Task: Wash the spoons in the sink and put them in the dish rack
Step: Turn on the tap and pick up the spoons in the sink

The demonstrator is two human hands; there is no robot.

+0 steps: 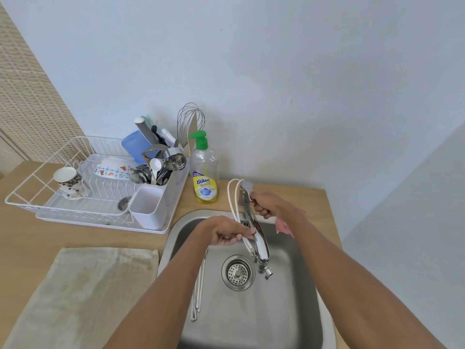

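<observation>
With the right hand (261,204) gripping the chrome tap lever (244,195) and the left hand (226,231) apparently pinching the curved chrome spout (261,244), open gently, aiming water at the long steel spoons (198,285) lying lower centre-left in the stainless steel sink (289,311).

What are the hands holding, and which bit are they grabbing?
The faucet. The right hand grips its lever near the base; the left hand holds the spout partway along. The spoons lie untouched in the sink.
</observation>
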